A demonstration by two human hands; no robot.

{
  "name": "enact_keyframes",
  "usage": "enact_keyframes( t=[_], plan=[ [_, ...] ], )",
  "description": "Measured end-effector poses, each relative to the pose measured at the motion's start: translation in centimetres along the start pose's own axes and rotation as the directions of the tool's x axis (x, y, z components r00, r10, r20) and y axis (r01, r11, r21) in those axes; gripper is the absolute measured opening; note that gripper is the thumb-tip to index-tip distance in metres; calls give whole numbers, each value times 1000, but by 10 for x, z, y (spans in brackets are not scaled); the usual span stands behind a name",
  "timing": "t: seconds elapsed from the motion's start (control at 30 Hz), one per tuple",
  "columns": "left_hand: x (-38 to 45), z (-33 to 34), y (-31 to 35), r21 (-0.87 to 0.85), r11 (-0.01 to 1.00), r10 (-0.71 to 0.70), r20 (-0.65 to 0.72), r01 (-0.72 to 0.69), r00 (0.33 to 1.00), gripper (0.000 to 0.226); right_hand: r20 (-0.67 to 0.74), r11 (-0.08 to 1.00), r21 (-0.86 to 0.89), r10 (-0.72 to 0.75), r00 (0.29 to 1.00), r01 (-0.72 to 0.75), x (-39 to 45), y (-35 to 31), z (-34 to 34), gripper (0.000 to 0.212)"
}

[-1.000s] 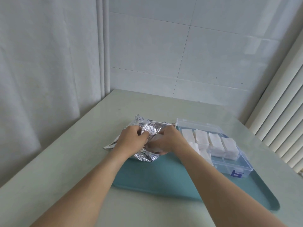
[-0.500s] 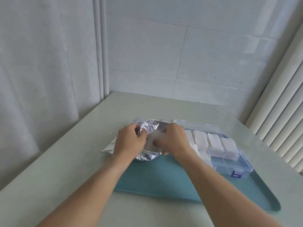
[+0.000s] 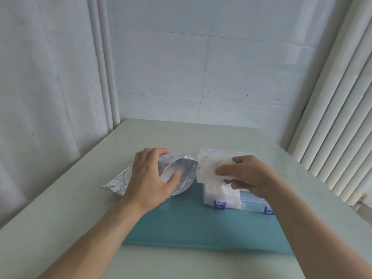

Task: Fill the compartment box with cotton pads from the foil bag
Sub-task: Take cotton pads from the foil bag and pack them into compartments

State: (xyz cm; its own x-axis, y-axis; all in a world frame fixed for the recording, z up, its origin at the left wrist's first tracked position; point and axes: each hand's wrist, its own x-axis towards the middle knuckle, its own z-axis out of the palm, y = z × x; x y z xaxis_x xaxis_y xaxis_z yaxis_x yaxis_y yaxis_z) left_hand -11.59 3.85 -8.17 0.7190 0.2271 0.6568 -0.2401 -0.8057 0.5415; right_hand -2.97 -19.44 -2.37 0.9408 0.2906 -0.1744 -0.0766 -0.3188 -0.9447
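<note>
Holding the foil bag (image 3: pixel 177 174) at its open mouth, the left hand (image 3: pixel 150 178) curls around the rim, thumb on the near edge and fingers over the far edge, so the silvery inside faces right. The bag lies on its side on the pale surface (image 3: pixel 60 208), its sealed end pointing left and its mouth reaching the left end of a teal mat (image 3: pixel 191 224).

The right hand (image 3: pixel 247 176) pinches a stack of white cotton pads (image 3: pixel 209 168) between thumb and fingers. The stack is just right of the bag's mouth, above the left end of the clear compartment box (image 3: pixel 249 202).

The box rests at the back of the mat, with two blue latches (image 3: pixel 219 204) on its front wall. More white pads (image 3: pixel 221 194) fill its left compartments; the rest of the box is hidden behind the right hand and forearm. White tiled walls meet behind the surface, with a curtain (image 3: pixel 50 77) on the left and blinds (image 3: pixel 342 107) on the right.
</note>
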Motion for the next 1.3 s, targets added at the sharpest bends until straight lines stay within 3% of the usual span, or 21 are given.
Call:
enact_keyframes(
  t=[0.1,0.2,0.3,0.37,0.47,0.7,0.97,1.07,1.17,1.23,1.3],
  plan=[
    [1,1,36,-96,973,193,-150,-208,970,30,15,998,67,-1,1000,0,-5,5,-30,21],
    [7,15,68,-166,961,211,-74,-221,975,30,114,997,71,-40,993,32,-9,6,-41,15],
    [11,28,85,-247,969,44,182,3,982,54,289,993,49,-120,950,111,-18,7,-41,21],
    [15,32,88,-282,941,-88,328,187,940,63,341,985,21,-165,925,168,-22,10,-40,25],
    [15,35,79,-357,896,-81,452,263,888,37,302,975,16,-214,929,220,-25,16,-35,17],
    [-5,47,64,-558,754,-181,333,348,925,26,180,969,-64,-224,958,238,-27,27,-28,33],
    [-12,52,65,-607,675,-376,206,419,903,20,44,950,108,-298,953,292,-32,30,-30,21],
    [-12,52,65,-603,661,-415,203,447,887,20,40,935,187,-314,948,302,-34,30,-27,33],
    [-13,56,65,-591,649,-455,203,479,867,15,39,907,269,-345,938,323,-35,30,-21,29],
    [-14,57,67,-627,570,-504,243,531,829,7,53,885,312,-379,924,346,-37,29,-14,24],
    [-14,56,72,-651,492,-515,318,578,796,13,26,882,297,-391,920,366,-41,29,-6,17]
  ],
)
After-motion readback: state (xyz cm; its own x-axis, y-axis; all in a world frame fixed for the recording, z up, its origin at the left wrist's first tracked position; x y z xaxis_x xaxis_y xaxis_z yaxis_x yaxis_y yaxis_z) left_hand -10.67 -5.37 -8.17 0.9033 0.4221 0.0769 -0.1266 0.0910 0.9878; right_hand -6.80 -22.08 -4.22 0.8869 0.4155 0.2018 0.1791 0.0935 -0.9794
